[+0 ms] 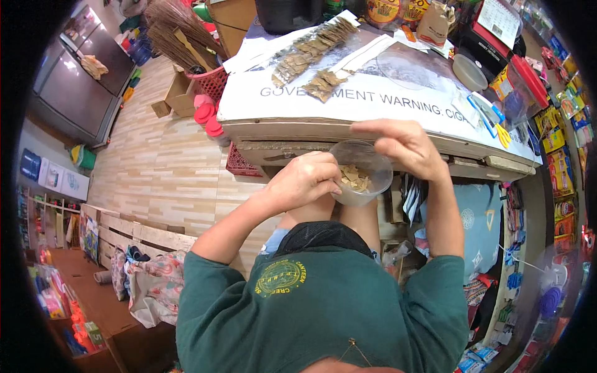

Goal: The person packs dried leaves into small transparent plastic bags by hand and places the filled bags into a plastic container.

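Note:
My left hand pinches the near-left rim of a clear round plastic tub, held tilted above my lap. Pale brown broken flakes lie in the bottom of the tub. Over the tub's far right rim is my right hand, its index finger stretched to the left and the thumb apart from it. No object shows in it; whether it touches the rim I cannot tell. On the table beyond lie a small pile of flat brown packets and a longer overlapping row of similar packets.
The table has a white printed cover. Blue-handled scissors, yellow-handled scissors, an empty plastic tub and a red-lidded container stand or lie at its right. A pink basket holds stick brooms at the left.

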### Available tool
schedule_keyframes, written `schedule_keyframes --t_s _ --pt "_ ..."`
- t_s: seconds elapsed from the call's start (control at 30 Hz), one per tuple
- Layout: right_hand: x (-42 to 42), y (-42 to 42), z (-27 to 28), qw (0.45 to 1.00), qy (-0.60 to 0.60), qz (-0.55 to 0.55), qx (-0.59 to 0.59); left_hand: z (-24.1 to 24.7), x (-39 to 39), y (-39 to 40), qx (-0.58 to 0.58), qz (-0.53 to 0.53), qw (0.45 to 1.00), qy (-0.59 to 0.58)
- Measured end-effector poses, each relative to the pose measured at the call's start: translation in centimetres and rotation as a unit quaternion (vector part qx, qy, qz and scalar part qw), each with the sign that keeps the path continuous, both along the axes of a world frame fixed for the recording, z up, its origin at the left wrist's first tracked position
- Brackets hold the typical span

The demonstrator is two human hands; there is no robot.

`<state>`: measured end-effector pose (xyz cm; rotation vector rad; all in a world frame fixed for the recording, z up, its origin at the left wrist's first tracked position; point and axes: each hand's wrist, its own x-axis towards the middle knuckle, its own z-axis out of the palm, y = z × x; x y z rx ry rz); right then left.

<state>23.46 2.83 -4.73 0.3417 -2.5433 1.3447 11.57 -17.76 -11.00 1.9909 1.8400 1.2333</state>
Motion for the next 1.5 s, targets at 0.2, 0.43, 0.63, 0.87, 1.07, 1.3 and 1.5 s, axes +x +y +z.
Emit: schedule_keyframes --t_s 0.2,0.43,0.63,0.87,1.07,1.3,1.5 --pt "-2.1 9.2 -0.8 0.877 0.112 -0.323 0.337 5.2 0.0 -0.2 0.025 -0.03 0.999 0.027" --pt "-1.6 11.0 -2.2 0.8 0.084 -0.442 0.398 11.8 -3.0 6.1 0.173 0.067 0.971 0.148" --pt "-0.8 11.7 -2.2 0.878 0.143 -0.391 0.234 11.1 -5.5 15.4 0.265 0.071 0.937 0.217" --pt "0.2 11.7 -2.2 0.864 0.215 -0.446 0.09 9.3 -5.2 19.3 0.278 0.061 0.915 0.287" --pt "0.0 12.0 -2.4 0.814 0.291 -0.502 0.028 8.8 -6.0 22.8 0.166 0.064 0.956 0.235" --pt "-0.3 11.3 -1.6 0.828 0.236 -0.486 0.149 10.1 -8.8 24.2 0.178 0.034 0.959 0.218" --pt "-0.3 10.1 -1.0 0.82 0.289 -0.473 0.144 13.6 -13.1 17.3 -0.118 0.082 0.969 0.202"
